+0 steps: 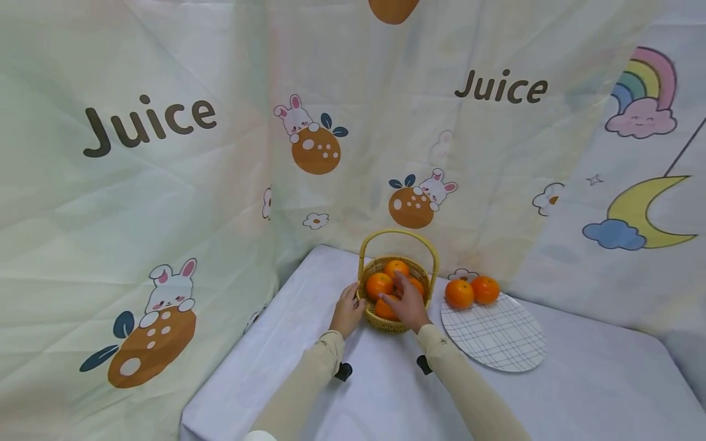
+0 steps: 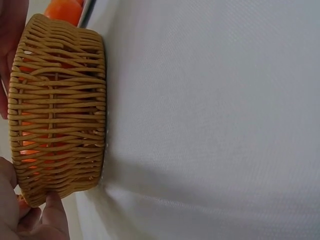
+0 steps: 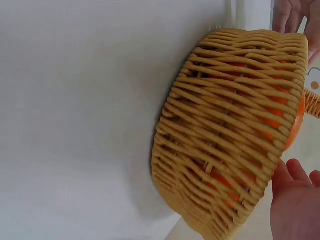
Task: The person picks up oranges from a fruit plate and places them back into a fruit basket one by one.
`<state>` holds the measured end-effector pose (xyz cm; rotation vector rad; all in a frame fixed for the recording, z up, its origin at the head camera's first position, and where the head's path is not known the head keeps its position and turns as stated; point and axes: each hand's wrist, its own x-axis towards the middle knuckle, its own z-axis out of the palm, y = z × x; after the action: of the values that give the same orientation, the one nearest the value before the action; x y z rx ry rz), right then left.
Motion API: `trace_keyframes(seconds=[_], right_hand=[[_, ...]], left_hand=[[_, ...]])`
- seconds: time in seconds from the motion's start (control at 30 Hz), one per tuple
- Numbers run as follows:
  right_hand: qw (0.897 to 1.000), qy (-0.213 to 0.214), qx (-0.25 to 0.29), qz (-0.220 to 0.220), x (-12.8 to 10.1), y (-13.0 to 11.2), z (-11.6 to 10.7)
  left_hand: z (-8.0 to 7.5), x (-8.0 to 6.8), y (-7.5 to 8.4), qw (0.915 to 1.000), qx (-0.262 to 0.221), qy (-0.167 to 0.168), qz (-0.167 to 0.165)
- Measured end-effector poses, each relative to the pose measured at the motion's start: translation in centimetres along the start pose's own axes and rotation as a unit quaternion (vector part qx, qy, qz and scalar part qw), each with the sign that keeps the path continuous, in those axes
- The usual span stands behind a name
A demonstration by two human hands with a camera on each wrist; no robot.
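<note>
On the table stands a woven basket with a tall arched handle, holding several oranges. My left hand grips the basket's left side at the rim; in the left wrist view its fingers lie against the weave. Over the basket's right side reaches my right hand, thumb and fingers spread just above the oranges. The right wrist view shows that hand beside the rim, with no fruit visible in its fingers. The wicker wall hides most of the fruit there.
Right of the basket lies a round white plate with a grid pattern. Two oranges sit at its far left edge. A white cloth covers the table, and printed curtains hang close behind it.
</note>
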<state>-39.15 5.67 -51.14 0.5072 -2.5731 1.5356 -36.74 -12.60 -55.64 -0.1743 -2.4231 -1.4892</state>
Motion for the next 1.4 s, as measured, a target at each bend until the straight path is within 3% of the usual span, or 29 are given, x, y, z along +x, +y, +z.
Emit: trace_keyframes(seconds=[0.3,0.5,0.73,0.9,1.07,1.27,1.4], right_hand=[[0.998,-0.032,0.042,0.015,-1.5,0.0,-0.3],[0.998,-0.02,0.062,0.009,-2.6,0.4,-1.3],[0.995,-0.005,0.098,-0.022,-4.2,1.8,-2.4],[0.995,0.054,0.076,-0.04,-4.9,3.1,-3.5],[0.988,0.13,0.071,-0.042,-4.7,4.5,-5.4],[0.979,0.2,0.03,0.033,-4.4,6.4,-7.6],[0.971,0.225,0.015,0.075,-4.1,7.1,-8.9]], left_hand=[[-0.9,-0.3,-0.1,0.9999,-0.006,0.003,-0.014],[-1.0,-0.1,0.0,1.0,0.001,0.009,0.004],[-1.1,-0.2,0.0,0.9998,-0.013,0.011,-0.007],[-1.0,-0.2,-0.2,0.9999,-0.009,0.01,-0.009],[-0.8,0.0,-0.4,0.9999,-0.01,0.008,-0.007],[-0.5,-0.1,-0.4,0.9998,-0.014,0.007,0.015],[0.0,-0.3,-0.4,0.9991,0.003,0.011,0.041]])
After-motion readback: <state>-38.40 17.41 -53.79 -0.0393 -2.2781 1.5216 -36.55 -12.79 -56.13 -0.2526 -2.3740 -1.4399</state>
